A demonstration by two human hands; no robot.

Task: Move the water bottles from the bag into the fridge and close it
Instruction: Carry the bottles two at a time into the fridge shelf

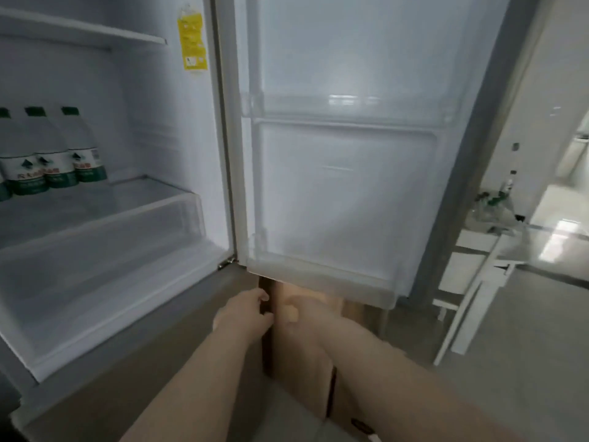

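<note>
Water bottles with green caps and green-and-white labels stand upright in a close row on a shelf at the far left inside the fridge, at least three of them in view and the row running out of frame at the left; the door hangs wide open to the right, its racks bare so far as can be seen; a brown paper bag stands on the floor just below the door's lower edge, near and to the right of the fridge body. The left hand grips the bag's left edge, fingers curled round it; the right hand is at the bag's mouth, but it is blurred and partly lit, so I cannot tell whether it is spread, closed or clamped on anything; the bag's contents are hidden.

By my reading the step in hand is another fetch from the bag, with part of the load shelved and the closing not yet begun. The next move calls for lifting a bottle clear of the bag without catching the door's lower edge above it, then carrying it left to the free shelf space beside the row; only when the bag is empty should the door be swung shut.
</note>
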